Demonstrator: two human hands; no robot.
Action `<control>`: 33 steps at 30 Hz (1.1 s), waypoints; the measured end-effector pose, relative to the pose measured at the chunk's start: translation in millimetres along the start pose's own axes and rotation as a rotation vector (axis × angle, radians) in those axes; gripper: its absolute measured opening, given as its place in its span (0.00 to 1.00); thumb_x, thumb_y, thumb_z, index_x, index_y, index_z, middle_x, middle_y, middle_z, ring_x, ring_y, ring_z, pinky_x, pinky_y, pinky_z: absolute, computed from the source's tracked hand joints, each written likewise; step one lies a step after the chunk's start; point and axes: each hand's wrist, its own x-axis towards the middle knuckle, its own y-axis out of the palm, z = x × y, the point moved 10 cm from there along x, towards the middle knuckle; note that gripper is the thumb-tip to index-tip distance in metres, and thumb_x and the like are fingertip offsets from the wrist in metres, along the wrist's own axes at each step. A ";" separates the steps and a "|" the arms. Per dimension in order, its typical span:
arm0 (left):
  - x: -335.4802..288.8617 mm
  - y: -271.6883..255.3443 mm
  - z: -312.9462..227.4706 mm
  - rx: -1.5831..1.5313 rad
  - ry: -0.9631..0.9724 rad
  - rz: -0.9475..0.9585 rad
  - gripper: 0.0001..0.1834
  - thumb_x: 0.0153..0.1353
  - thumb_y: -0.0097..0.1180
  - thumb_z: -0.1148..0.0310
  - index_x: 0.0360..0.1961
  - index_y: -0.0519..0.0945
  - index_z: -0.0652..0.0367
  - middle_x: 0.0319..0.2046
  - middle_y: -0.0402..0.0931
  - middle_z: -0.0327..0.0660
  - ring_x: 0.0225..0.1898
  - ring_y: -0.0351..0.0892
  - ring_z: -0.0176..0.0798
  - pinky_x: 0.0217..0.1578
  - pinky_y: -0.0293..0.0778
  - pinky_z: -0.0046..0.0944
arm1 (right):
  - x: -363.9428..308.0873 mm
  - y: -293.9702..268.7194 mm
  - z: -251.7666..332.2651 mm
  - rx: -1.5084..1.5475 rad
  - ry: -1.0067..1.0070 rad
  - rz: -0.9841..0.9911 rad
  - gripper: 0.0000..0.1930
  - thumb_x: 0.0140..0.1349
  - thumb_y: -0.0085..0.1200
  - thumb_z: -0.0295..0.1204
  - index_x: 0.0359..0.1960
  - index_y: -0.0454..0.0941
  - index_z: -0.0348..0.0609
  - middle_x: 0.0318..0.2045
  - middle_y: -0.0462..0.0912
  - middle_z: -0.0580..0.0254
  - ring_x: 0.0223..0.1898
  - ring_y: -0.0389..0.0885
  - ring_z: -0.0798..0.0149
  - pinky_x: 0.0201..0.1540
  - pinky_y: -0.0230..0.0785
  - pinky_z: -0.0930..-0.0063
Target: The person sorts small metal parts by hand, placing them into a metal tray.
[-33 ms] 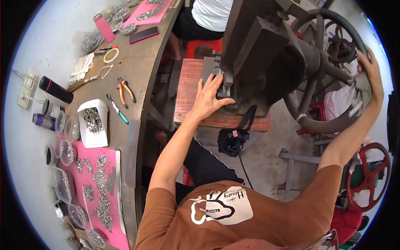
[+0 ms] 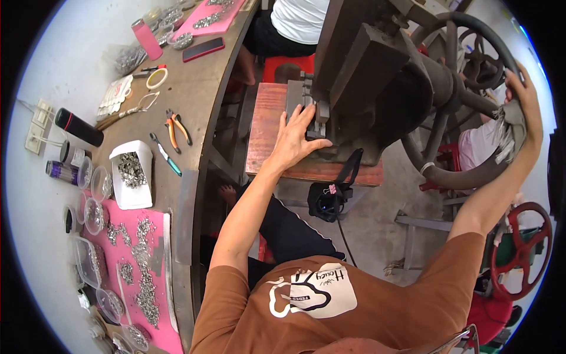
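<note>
A dark metal hand press (image 2: 374,88) stands on a reddish wooden block (image 2: 268,127) before me. My left hand (image 2: 295,140) lies palm down at the press bed, fingers spread, the tips by the small metal tooling (image 2: 322,112). Any small part under those fingers is hidden. Out to the right, my right hand (image 2: 526,97) curls round the rim of the large dark handwheel (image 2: 463,179). A frayed grey cloth (image 2: 512,131) is wrapped on the rim beside the palm.
Along the left, a workbench (image 2: 203,76) carries pliers (image 2: 175,130), a white tray (image 2: 134,199) of metal pieces, tubs and a pink mat (image 2: 162,259) with silvery parts. A black device (image 2: 327,200) hangs below the block. One person (image 2: 300,23) sits beyond the press; a red handwheel (image 2: 545,236) stands lower right.
My right hand and the cloth on the rim have shifted very slightly. My left hand stays where it was.
</note>
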 end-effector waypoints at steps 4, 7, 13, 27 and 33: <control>3.4 3.0 -3.5 0.010 0.005 0.015 0.58 0.51 0.71 0.41 0.74 0.62 0.67 0.74 0.61 0.55 0.79 0.48 0.56 0.76 0.37 0.63 | -123.1 -2.6 -33.6 0.096 -0.193 -0.426 0.21 0.69 0.59 0.28 0.61 0.72 0.33 0.25 0.77 0.65 0.25 0.75 0.74 0.31 0.70 0.80; 0.6 3.0 6.6 0.067 -0.019 0.037 0.58 0.51 0.72 0.41 0.73 0.63 0.70 0.74 0.61 0.56 0.79 0.47 0.54 0.76 0.37 0.59 | -195.1 48.3 -87.9 -0.091 -0.218 -0.719 0.18 0.64 0.66 0.28 0.50 0.75 0.32 0.28 0.81 0.62 0.30 0.80 0.72 0.36 0.73 0.79; 29.6 -31.5 42.9 -0.747 -0.165 -0.080 0.36 0.64 0.61 0.71 0.73 0.66 0.63 0.68 0.72 0.49 0.72 0.65 0.44 0.71 0.59 0.44 | -74.6 -29.9 -26.8 -0.105 -0.143 -0.374 0.36 0.68 0.63 0.36 0.73 0.61 0.38 0.50 0.82 0.55 0.41 0.80 0.67 0.49 0.71 0.75; 2.1 -28.3 -27.1 0.180 0.174 0.001 0.23 0.50 0.73 0.59 0.49 0.86 0.46 0.47 0.76 0.40 0.57 0.70 0.50 0.60 0.59 0.56 | -32.0 -20.9 44.2 -0.386 -0.449 -0.303 0.25 0.75 0.53 0.36 0.70 0.69 0.44 0.61 0.79 0.52 0.64 0.75 0.59 0.69 0.62 0.65; -96.8 -91.5 -31.2 0.306 0.097 -0.410 0.16 0.54 0.68 0.68 0.45 0.82 0.54 0.42 0.77 0.36 0.51 0.74 0.45 0.56 0.60 0.54 | -184.2 265.3 119.1 0.085 -0.703 0.544 0.28 0.55 0.68 0.25 0.60 0.75 0.37 0.50 0.80 0.48 0.48 0.81 0.51 0.54 0.73 0.63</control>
